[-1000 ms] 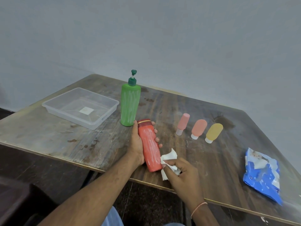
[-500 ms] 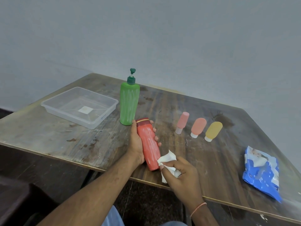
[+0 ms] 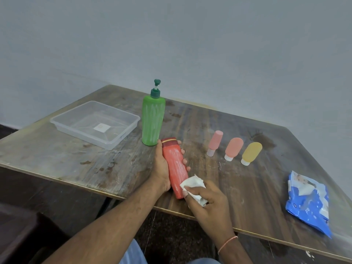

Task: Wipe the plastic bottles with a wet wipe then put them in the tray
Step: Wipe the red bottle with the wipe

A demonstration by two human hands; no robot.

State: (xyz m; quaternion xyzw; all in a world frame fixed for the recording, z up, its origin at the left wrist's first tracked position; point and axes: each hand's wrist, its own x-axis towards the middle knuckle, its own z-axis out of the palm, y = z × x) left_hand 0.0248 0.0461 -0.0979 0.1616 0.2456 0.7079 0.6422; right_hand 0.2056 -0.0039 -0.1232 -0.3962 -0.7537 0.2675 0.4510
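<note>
Red bottle (image 3: 174, 164) streaked with white is in your left hand (image 3: 162, 168), fingers curled round it, held tilted over the wooden table (image 3: 57, 155) near its front edge. Your right hand (image 3: 207, 201) pinches the crumpled wet wipe (image 3: 192, 184) against the bottle's lower end. Behind stands the green pump bottle (image 3: 153, 121), just beside the clear tray (image 3: 95, 123).

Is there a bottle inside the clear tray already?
No, the clear tray holds no bottle; the green pump bottle stands beside it on the table.
</note>
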